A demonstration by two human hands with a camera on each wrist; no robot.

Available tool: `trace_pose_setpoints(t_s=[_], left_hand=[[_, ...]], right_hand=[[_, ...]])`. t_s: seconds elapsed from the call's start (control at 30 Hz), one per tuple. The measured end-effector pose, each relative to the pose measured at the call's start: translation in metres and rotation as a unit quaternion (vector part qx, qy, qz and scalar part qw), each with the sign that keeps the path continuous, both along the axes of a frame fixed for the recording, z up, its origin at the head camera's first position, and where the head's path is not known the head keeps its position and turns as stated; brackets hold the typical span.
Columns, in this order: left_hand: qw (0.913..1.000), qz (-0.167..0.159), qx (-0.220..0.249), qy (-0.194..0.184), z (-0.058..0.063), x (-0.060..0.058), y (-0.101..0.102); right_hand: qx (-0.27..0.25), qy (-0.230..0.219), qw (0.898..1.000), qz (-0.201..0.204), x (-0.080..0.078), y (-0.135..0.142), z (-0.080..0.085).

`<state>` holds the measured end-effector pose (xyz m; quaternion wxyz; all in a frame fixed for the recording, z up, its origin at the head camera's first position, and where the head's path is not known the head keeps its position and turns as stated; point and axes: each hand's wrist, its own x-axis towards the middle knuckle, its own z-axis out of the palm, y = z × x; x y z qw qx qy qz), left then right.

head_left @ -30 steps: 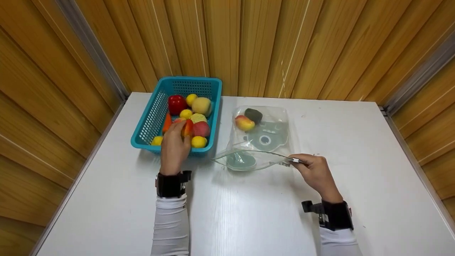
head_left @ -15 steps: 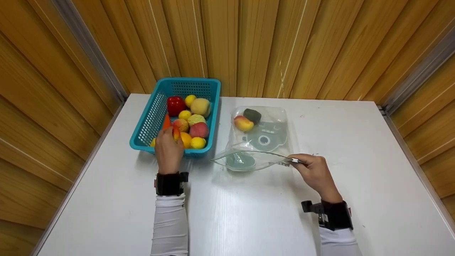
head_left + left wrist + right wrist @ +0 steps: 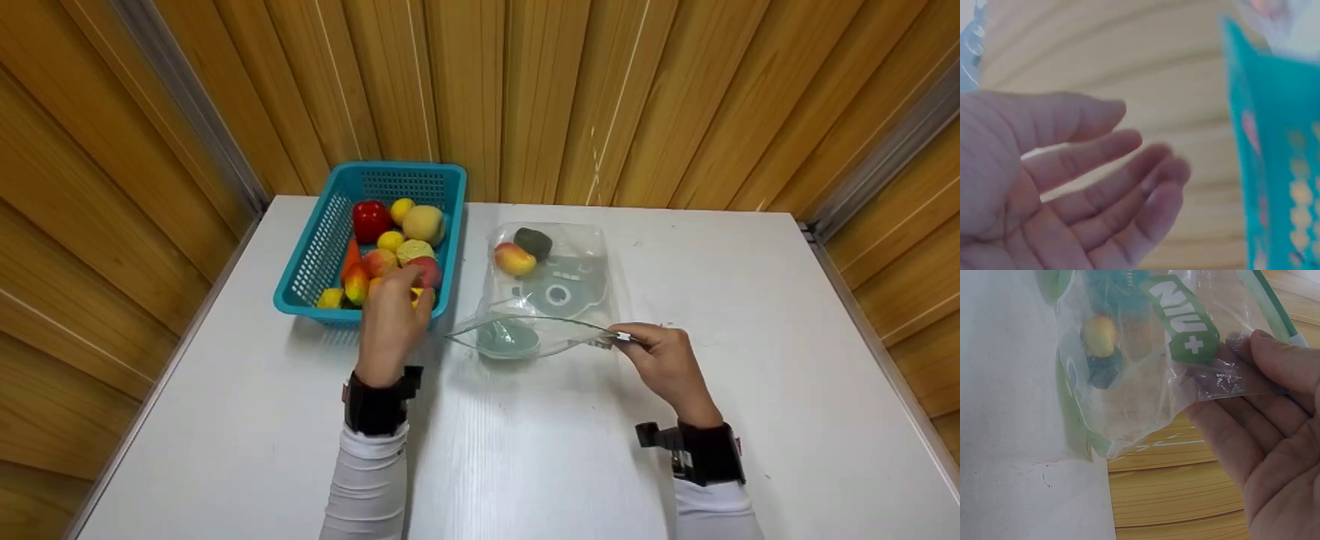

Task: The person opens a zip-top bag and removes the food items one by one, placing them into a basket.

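My left hand (image 3: 393,322) is over the near edge of the blue-green basket (image 3: 300,259), holding nothing. Its loosely bent fingers and bare palm show in the left wrist view. Under and beside it are a lemon, mostly hidden, and a pinkish-red peach (image 3: 426,270). To its left lies a red-and-yellow fruit (image 3: 356,285). My right hand (image 3: 664,367) pinches the right corner of a clear zip bag (image 3: 480,300), by the white slider (image 3: 623,337). The bag's mouth gapes. Inside it are a red-and-yellow mango (image 3: 514,259) and a dark green lump (image 3: 533,244), its kind unclear.
Also in the basket are a red bell pepper (image 3: 371,221), a carrot (image 3: 350,257), a large pale yellow fruit (image 3: 424,225) and several lemons. The white table (image 3: 510,465) is bounded at the back by wood-patterned panels (image 3: 540,105).
My left hand released the red-and-yellow fruit at the basket's left near side, then moved right, fingers lifting over the lemon. The right hand and bag stayed put.
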<state>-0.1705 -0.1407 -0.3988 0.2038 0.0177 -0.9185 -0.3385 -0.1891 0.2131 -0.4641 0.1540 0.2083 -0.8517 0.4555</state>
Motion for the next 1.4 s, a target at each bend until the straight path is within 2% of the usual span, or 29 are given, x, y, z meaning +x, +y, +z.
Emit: trace_pose_setpoints(t_s=[0.1, 0.2, 0.37, 0.5, 0.6, 0.73, 1.0, 1.13, 1.23, 1.3, 1.37, 1.4], left_hand=[[0.9976, -0.061, -0.033, 0.002, 0.007, 0.009, 0.022], [0.9903, -0.127, -0.056, -0.007, 0.011, 0.016, 0.039], [0.9698, -0.228, -0.081, -0.033, 0.010, 0.022, 0.058], [0.9539, -0.269, -0.130, -0.032, 0.003, 0.022, 0.069], [0.9457, -0.274, -0.171, -0.035, -0.003, 0.020, 0.075], [0.9372, -0.273, -0.206, -0.070, -0.009, 0.015, 0.078], [0.9325, -0.273, -0.202, -0.122, -0.021, 0.000, 0.077], [0.9282, -0.278, -0.204, -0.140, -0.029, -0.011, 0.083], [0.9148, -0.277, -0.232, -0.180, -0.035, -0.025, 0.091], [0.9001, -0.274, -0.266, -0.210, -0.038, -0.037, 0.097], [0.8933, -0.265, -0.270, -0.243, -0.041, -0.049, 0.103], [0.8926, -0.258, -0.270, -0.253, -0.042, -0.054, 0.107]], right_hand=[[-0.005, -0.003, 1.000, 0.002, 0.000, 0.000, 0.001], [-0.008, -0.002, 1.000, 0.003, 0.000, 0.000, 0.002], [-0.018, -0.003, 1.000, 0.005, 0.000, -0.001, 0.005], [-0.024, -0.002, 1.000, 0.007, 0.001, -0.003, 0.009], [-0.024, -0.003, 1.000, 0.007, 0.001, -0.003, 0.010], [-0.020, -0.001, 1.000, 0.008, 0.001, -0.003, 0.010], [-0.024, 0.012, 0.999, 0.019, 0.002, -0.005, 0.010], [-0.030, 0.022, 0.999, 0.025, 0.002, -0.006, 0.010], [-0.034, 0.032, 0.999, 0.025, 0.003, -0.006, 0.009], [-0.035, 0.035, 0.998, 0.025, 0.004, -0.005, 0.009], [-0.035, 0.035, 0.998, 0.026, 0.004, -0.004, 0.009], [-0.035, 0.035, 0.998, 0.026, 0.004, -0.004, 0.008]])
